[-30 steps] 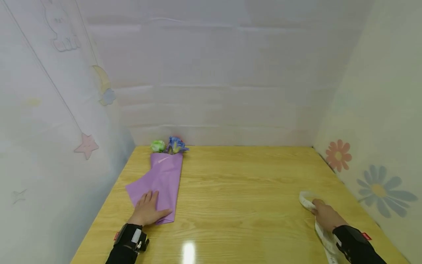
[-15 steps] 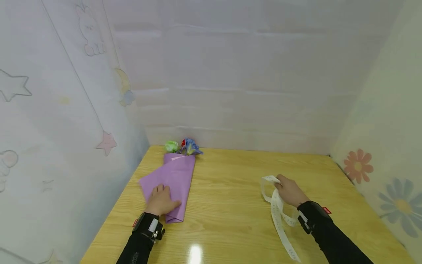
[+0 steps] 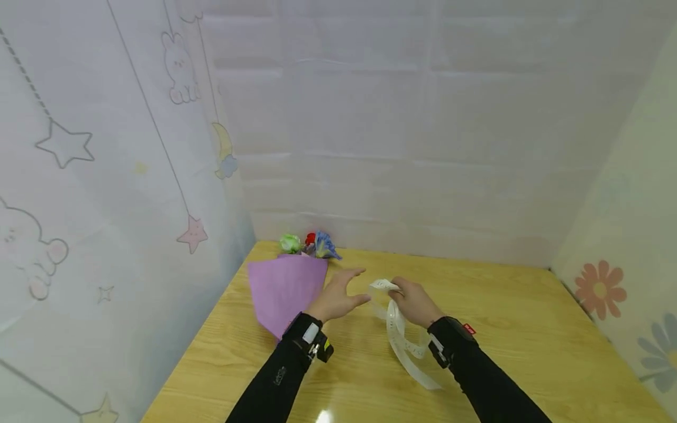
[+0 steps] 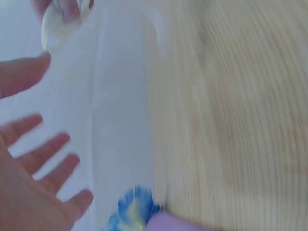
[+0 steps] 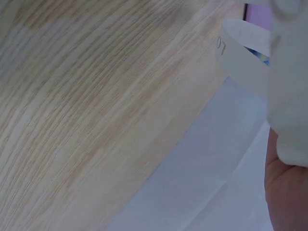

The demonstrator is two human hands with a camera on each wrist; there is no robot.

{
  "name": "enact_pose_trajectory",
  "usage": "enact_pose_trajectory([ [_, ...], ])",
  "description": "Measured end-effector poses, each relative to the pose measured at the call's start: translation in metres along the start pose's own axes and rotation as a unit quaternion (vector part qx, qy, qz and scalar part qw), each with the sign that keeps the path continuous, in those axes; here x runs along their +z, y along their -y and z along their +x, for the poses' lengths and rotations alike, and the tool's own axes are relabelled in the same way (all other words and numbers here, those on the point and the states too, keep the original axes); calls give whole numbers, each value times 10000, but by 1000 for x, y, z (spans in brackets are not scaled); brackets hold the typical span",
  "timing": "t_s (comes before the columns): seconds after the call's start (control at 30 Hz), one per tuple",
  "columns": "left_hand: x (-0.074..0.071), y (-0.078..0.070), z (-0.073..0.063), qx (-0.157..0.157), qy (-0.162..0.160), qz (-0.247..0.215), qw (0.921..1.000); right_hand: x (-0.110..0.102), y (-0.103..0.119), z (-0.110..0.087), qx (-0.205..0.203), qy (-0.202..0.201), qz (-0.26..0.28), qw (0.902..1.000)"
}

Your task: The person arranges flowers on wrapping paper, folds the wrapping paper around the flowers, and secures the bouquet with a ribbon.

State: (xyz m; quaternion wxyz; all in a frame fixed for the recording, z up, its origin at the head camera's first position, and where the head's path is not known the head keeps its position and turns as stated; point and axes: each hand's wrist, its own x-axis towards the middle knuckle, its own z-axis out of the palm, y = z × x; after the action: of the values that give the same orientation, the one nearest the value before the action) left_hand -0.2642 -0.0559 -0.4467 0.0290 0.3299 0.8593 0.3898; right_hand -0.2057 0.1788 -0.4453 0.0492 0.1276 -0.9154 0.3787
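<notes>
A white ribbon (image 3: 398,332) with printed lettering hangs in loops from my right hand (image 3: 418,302), which pinches it above the middle of the table. My left hand (image 3: 338,295) is raised beside the ribbon with thumb and fingers spread, holding nothing; in the left wrist view its fingers (image 4: 50,149) are apart, with the ribbon (image 4: 60,24) beyond the thumb. To the left lies a bouquet in purple wrapping paper (image 3: 285,288), partly hidden by my left arm. Its flowers are a green one (image 3: 290,243), a red one (image 3: 310,238) and a blue one (image 3: 325,245).
The wooden table (image 3: 492,335) meets a pale back wall covering (image 3: 412,194). Side walls with drawn stars, a rabbit and printed flowers (image 3: 600,289) stand to the left and right.
My right hand has carried the ribbon from the table's right side to the middle. My left hand has lifted off the purple paper and moved right toward the ribbon; the paper's flap has spread.
</notes>
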Motion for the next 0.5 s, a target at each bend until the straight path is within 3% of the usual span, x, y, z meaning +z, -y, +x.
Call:
enact_pose_trajectory([
  [0.07,7,-4,10,158,199,-454,9986,5,6,3,-16,37,138,9999],
  [0.17,12,-5,17,287,275,-760,9963,10,9,6,-29,169,276,9995],
  [0.33,11,4,14,44,162,-960,9952,4,-1,1,124,368,540,9978],
  [0.5,0,20,7,-300,-164,-1192,9923,-15,-23,-12,308,405,1022,9935],
])
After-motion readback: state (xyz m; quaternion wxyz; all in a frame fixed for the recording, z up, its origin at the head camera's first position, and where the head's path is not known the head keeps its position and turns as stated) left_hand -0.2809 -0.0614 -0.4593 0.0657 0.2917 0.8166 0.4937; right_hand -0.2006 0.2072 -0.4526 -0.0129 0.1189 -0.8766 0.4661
